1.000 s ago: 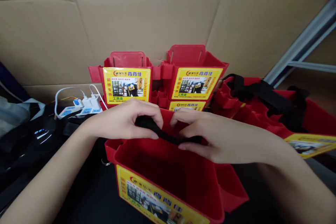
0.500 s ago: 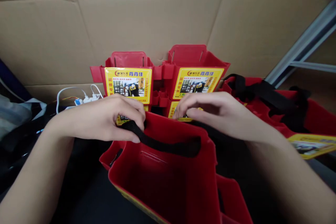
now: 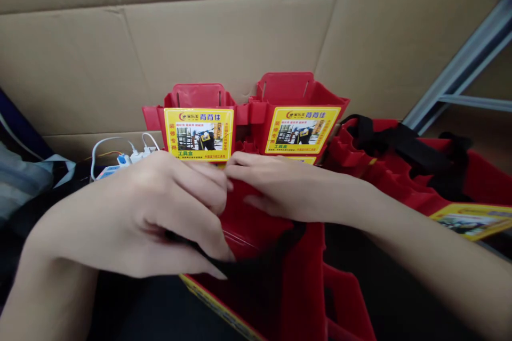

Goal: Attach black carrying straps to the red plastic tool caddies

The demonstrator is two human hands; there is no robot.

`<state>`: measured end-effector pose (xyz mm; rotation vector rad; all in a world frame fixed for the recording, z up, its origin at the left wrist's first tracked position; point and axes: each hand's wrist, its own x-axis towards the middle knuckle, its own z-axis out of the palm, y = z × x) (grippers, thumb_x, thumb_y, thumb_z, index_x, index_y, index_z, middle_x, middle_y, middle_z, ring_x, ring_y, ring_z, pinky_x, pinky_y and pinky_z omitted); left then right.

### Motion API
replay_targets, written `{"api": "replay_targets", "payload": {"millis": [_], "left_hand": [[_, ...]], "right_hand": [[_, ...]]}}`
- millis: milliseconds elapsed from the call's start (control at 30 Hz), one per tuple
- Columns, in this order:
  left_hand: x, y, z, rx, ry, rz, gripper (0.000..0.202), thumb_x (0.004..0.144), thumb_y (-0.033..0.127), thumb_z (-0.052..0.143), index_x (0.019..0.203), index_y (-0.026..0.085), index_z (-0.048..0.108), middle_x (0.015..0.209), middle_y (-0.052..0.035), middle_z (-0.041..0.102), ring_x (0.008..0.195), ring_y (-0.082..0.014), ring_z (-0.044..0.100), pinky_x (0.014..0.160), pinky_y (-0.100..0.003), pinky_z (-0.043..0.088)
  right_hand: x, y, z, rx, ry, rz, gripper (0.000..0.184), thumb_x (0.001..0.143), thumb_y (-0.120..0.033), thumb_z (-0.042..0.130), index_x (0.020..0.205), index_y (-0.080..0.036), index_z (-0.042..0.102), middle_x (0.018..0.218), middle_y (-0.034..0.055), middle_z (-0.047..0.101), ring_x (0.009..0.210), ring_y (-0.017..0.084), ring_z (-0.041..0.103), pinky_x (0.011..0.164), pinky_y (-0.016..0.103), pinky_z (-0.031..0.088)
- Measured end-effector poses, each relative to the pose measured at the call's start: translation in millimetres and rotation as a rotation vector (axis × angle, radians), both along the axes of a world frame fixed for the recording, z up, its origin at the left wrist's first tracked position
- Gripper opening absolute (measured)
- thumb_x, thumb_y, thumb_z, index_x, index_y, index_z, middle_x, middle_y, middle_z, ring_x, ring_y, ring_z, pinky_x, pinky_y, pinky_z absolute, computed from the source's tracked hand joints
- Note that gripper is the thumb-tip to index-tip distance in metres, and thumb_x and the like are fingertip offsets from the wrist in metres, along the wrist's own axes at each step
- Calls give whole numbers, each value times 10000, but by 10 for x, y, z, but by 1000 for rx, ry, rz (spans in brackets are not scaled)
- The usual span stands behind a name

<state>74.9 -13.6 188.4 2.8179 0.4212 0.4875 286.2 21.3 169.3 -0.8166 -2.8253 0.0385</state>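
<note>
step: we are working the black strap (image 3: 256, 264) at the near red tool box (image 3: 304, 277), front centre | left hand (image 3: 152, 213) pinched on strap | right hand (image 3: 288, 192) laid on back wall, grip unclear | next, we judge: a steadied box, an untwisted strap

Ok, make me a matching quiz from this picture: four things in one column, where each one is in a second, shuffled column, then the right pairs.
Things:
1. strap
2. power strip
3. cardboard
4. right hand

Places:
A. at the left, beside the back boxes
B. standing behind all the boxes
C. on the near box's rim
D. pinched by the left hand

Pairs: 1-D, 2-A, 3-B, 4-C
</note>
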Motion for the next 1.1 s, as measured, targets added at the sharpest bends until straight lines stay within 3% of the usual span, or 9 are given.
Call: {"api": "replay_targets", "payload": {"millis": [133,333,500,600,700,800,900,1000,1100], "left_hand": [[78,-31,-37,80,-20,-26,193,854,232,519,831,223,710,661,-14,620,568,-94,570,592,-169,479],[119,28,-28,44,-103,-68,84,796,226,618,799,188,693,728,0,624,690,-88,582,751,-156,469],[-140,218,12,27,-225,15,168,849,158,514,969,196,625,990,-29,601,963,-143,562,861,-242,440],[-228,397,-75,-32,-101,68,267,810,144,547,1073,192,556,1114,-49,572,1069,-178,520,905,-283,429],[-160,467,-177,-110,43,53,364,718,197,656,1065,185,548,1055,-62,597,984,-199,558,818,-288,473],[-20,440,-219,-89,71,55,193,739,189,613,930,178,584,913,-44,618,862,-182,580,727,-268,471],[70,444,-235,-21,65,141,138,755,112,522,860,174,587,836,-21,615,777,-156,567,673,-253,440],[78,508,-271,-11,93,234,152,758,91,475,833,160,589,770,-7,609,682,-136,547,605,-238,416],[54,532,-296,-3,55,261,244,760,84,480,964,169,584,903,-31,625,794,-156,573,696,-273,452]], "right_hand": [[-141,-41,-63,202,29,93,390,769,-310,638,1127,-172,566,1192,111,479,1080,219,459,881,338,417],[-336,-8,-153,388,34,106,261,880,-321,453,870,-127,627,959,112,570,864,206,494,811,388,419],[-180,44,-113,248,276,282,229,875,-147,416,973,-147,624,975,79,622,871,142,573,745,269,455],[-126,7,-116,215,405,370,230,873,-134,422,1017,-130,601,972,74,650,888,113,599,716,218,466],[-136,-60,-146,268,388,331,226,853,-113,423,988,-126,604,953,56,676,834,116,620,662,221,471],[-110,-99,-153,306,299,277,261,831,-91,416,1003,-137,607,988,62,673,816,133,624,635,240,472],[11,-130,-105,286,280,334,295,869,-95,363,996,-147,624,939,73,678,818,133,626,675,249,478],[168,-200,-47,104,416,420,280,915,-166,372,962,-182,647,888,53,684,778,108,647,692,213,496],[242,-290,-49,-99,738,331,175,878,-221,497,964,-234,648,738,5,678,658,111,664,590,196,517]]}}
